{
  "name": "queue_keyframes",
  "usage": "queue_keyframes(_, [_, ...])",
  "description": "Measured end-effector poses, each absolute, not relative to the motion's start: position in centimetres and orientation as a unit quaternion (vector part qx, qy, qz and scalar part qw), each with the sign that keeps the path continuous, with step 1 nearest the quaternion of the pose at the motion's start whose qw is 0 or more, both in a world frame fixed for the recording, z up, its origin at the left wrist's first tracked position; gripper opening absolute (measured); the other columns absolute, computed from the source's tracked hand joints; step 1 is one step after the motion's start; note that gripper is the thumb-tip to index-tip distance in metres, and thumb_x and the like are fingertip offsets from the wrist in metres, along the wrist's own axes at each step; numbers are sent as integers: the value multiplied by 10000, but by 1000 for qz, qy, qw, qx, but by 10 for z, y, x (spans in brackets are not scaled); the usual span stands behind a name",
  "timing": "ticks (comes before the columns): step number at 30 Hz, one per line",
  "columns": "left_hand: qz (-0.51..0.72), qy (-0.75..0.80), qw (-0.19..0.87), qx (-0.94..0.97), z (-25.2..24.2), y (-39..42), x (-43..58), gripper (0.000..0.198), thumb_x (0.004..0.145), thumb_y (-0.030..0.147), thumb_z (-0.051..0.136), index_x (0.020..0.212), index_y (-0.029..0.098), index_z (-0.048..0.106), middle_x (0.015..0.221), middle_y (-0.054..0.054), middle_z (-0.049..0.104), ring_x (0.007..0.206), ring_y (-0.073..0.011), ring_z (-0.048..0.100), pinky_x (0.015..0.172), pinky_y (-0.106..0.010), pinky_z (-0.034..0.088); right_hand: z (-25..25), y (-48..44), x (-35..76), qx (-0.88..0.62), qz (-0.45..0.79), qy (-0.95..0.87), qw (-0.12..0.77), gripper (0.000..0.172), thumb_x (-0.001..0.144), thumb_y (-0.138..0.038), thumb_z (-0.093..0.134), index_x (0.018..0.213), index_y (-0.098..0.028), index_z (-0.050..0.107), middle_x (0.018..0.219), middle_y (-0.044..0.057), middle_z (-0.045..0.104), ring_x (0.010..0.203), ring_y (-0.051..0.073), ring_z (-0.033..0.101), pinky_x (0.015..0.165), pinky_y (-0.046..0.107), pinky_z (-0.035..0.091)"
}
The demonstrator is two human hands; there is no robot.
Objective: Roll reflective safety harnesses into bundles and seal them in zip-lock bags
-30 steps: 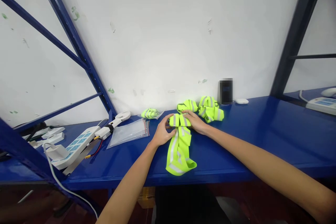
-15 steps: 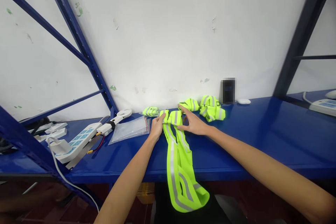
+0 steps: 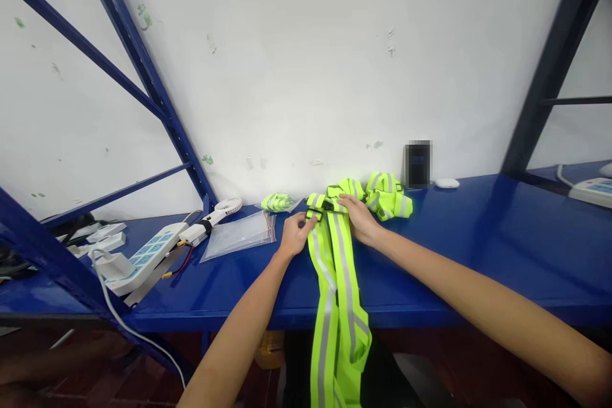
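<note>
A neon-yellow reflective strap (image 3: 347,268) with grey stripes and black buckles hangs over the table's front edge toward my lap. My left hand (image 3: 295,233) pinches its upper left part beside a black buckle (image 3: 314,213). On the other side my right hand (image 3: 361,217) grips the strap's upper right part, thumb hidden beneath or behind it. Just behind my hands lie a bundled yellow strap (image 3: 351,188) and a larger bundle (image 3: 388,196). Farther left, a rolled yellow strap (image 3: 277,202) rests in a clear plastic bag.
On the blue table (image 3: 478,248), clear zip bags (image 3: 239,237) lie left of my hands. Beyond them are a white handheld fan (image 3: 227,206) and a power strip (image 3: 150,255). A pixelated dark object (image 3: 417,166) and a white case (image 3: 446,183) stand by the wall.
The folded top of the strap has opened out, showing black buckles, and its loose lengths now hang lower. My right hand has closed on the strap; both hands shifted slightly right.
</note>
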State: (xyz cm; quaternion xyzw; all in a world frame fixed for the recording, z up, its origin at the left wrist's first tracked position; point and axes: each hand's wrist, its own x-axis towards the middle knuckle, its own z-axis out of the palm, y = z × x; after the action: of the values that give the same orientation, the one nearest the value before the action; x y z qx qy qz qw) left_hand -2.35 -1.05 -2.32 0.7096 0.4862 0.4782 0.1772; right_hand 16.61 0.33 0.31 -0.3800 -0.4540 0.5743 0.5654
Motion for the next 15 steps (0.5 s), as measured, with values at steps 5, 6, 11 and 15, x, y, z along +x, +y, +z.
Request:
queue_keyframes(5, [538, 466, 196, 675, -23, -11, -20, 482, 757, 395, 694, 1157, 208, 498, 1120, -68, 633, 881, -180, 625, 723, -270, 459, 0, 1, 166, -352, 687, -429, 469, 296, 812, -438, 557, 986, -207, 620, 799, 44, 693, 707, 211, 645, 632, 312, 507])
queue_keyframes(6, [548, 457, 205, 670, -22, -10, -20, 479, 769, 403, 684, 1169, 204, 509, 1130, -77, 637, 932, -200, 625, 760, -286, 468, 0, 0, 167, -343, 704, -451, 428, 360, 824, -510, 520, 985, -205, 622, 789, 52, 694, 690, 216, 642, 617, 317, 500])
queue_keyframes(11, [592, 459, 231, 621, -19, -2, -23, 385, 821, 519, 592, 902, 149, 657, 926, -79, 692, 904, -248, 627, 804, -326, 472, -3, -2, 171, -317, 547, -680, 373, 324, 753, -440, 653, 983, -214, 626, 760, 9, 669, 659, 189, 591, 599, 280, 442])
queue_keyframes(15, [600, 464, 299, 579, -17, -1, -23, 417, 773, 576, 625, 800, 162, 674, 811, -61, 691, 910, -265, 618, 808, -327, 468, -12, 6, 172, -314, 330, -783, 424, 177, 803, -341, 585, 868, -186, 641, 788, 7, 655, 714, 192, 573, 691, 306, 441])
